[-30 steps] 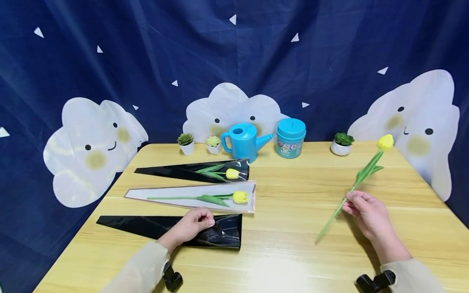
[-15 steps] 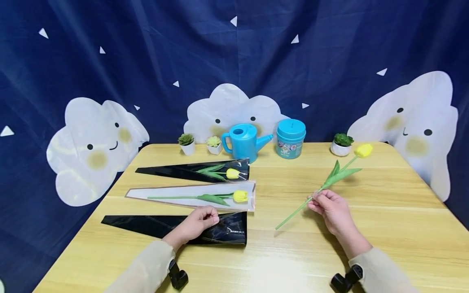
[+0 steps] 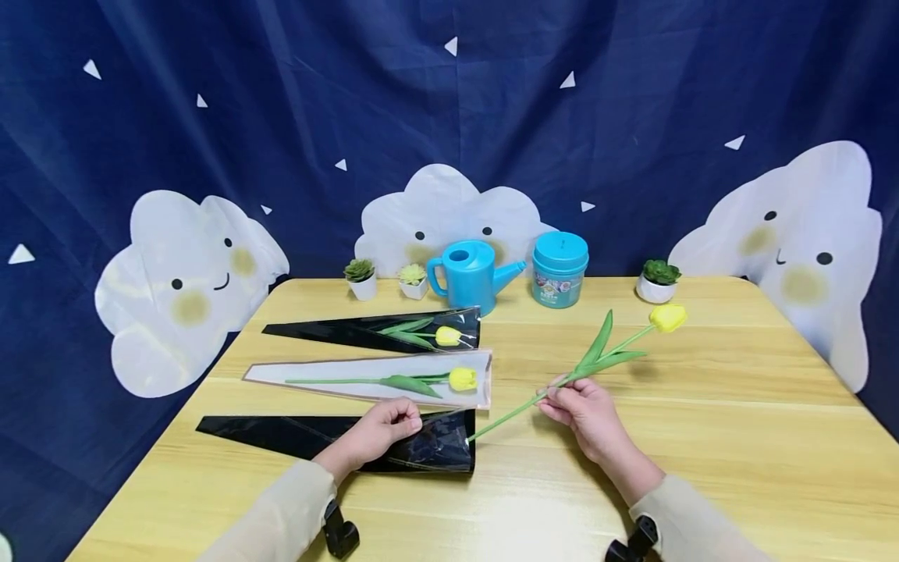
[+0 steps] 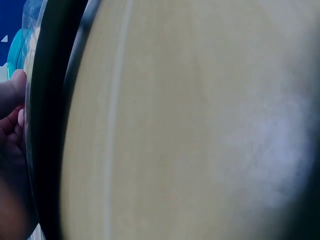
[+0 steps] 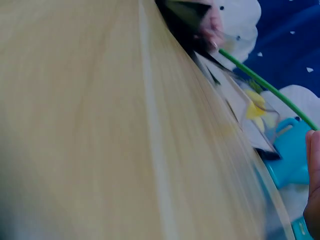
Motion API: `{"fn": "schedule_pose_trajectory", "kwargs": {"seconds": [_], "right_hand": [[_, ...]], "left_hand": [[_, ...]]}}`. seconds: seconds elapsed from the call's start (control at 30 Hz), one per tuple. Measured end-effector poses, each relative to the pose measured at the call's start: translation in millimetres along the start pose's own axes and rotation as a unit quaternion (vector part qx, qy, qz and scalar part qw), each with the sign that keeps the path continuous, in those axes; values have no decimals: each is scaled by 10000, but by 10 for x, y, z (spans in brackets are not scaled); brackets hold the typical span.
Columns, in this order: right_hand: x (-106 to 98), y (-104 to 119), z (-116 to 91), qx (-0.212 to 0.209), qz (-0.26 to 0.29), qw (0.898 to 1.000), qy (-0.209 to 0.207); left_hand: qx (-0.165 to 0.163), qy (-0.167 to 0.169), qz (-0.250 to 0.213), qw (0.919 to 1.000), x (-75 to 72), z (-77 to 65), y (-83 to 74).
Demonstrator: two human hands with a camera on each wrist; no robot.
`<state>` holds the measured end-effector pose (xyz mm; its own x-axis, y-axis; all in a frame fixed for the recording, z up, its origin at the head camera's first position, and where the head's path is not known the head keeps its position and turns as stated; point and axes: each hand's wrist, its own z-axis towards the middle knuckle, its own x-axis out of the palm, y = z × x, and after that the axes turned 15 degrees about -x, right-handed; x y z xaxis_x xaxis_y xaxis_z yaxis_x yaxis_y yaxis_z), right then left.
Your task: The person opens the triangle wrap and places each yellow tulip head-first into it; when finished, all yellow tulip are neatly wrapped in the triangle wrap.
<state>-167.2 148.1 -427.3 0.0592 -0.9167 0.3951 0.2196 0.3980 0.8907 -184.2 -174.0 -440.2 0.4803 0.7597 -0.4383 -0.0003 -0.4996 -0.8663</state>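
Observation:
My left hand (image 3: 372, 433) pinches the upper film of a black flower sleeve (image 3: 444, 446) lying nearest me in the head view. A yellow tulip (image 3: 668, 318) slants up to the right, its stem held between the thumb and fingers of my right hand (image 3: 588, 415). The stem's lower end is at the sleeve's wide right mouth; whether the tip is inside is hard to tell. In the right wrist view the green stem (image 5: 270, 89) runs from my right fingers (image 5: 314, 165) toward the sleeve. The left wrist view shows the sleeve's dark edge (image 4: 52, 125) beside my thumb.
Behind lie a white sleeve (image 3: 316, 370) and another black sleeve (image 3: 330, 329), each with a yellow tulip. At the table's back stand small potted succulents (image 3: 361, 279), a blue watering can (image 3: 469, 275), a lidded blue tub (image 3: 559, 269) and a potted plant (image 3: 659, 281) at right.
My right hand has moved left with the tulip, bringing the stem's end to the black sleeve's mouth. The left hand has shifted slightly right with the sleeve and keeps its hold.

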Motion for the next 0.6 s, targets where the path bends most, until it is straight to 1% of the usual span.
{"fn": "schedule_pose_trajectory", "kwargs": {"seconds": [0.27, 0.43, 0.6], "right_hand": [[159, -143, -21, 285, 140, 9995, 89], [270, -228, -64, 472, 166, 9987, -22], [430, -336, -139, 697, 61, 9973, -220]], "left_hand": [[-79, 30, 49, 10000, 1, 9, 2], [-78, -1, 62, 10000, 1, 7, -2], [33, -14, 65, 10000, 12, 2, 7]]}}
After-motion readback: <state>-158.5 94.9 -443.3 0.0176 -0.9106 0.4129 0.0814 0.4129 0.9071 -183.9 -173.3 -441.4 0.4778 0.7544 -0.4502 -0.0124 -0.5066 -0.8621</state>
